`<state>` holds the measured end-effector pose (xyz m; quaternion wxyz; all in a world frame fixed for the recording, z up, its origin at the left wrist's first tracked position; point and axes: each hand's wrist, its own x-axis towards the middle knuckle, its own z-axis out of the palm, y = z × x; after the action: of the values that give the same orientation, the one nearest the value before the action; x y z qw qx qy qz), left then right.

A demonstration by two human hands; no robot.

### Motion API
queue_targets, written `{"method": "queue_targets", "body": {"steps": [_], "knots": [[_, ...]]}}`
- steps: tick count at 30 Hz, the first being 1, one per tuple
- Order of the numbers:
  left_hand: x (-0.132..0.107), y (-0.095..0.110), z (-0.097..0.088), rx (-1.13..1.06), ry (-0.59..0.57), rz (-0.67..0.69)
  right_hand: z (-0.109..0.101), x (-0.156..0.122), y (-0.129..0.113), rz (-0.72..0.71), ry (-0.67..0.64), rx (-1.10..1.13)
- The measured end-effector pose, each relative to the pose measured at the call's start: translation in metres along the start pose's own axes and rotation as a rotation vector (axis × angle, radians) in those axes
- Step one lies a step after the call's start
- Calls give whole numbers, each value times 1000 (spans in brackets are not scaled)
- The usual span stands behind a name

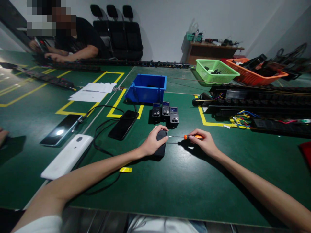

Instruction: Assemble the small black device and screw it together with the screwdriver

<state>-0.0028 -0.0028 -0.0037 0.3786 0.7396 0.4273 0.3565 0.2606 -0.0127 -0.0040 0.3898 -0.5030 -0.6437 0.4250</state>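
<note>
This is an electronics assembly workshop: a long green work table [184, 181] is taped off in yellow zones [114, 106]. There's a blue parts bin [148, 89], and a green basket [216, 71] and an orange basket [255, 76] hold black parts. Black strips [262, 100] trail coloured wires [240, 119]. A person [82, 38] bends over more strips opposite, and up close a screwdriver [186, 137] meets a small black module [161, 149].
</note>
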Motion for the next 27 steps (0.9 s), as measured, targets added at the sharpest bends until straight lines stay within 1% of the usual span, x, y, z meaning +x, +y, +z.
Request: {"method": "queue_targets", "body": {"steps": [27], "knots": [[0, 0, -1, -3, -8, 6, 0, 0, 0, 27, -19, 29]]}}
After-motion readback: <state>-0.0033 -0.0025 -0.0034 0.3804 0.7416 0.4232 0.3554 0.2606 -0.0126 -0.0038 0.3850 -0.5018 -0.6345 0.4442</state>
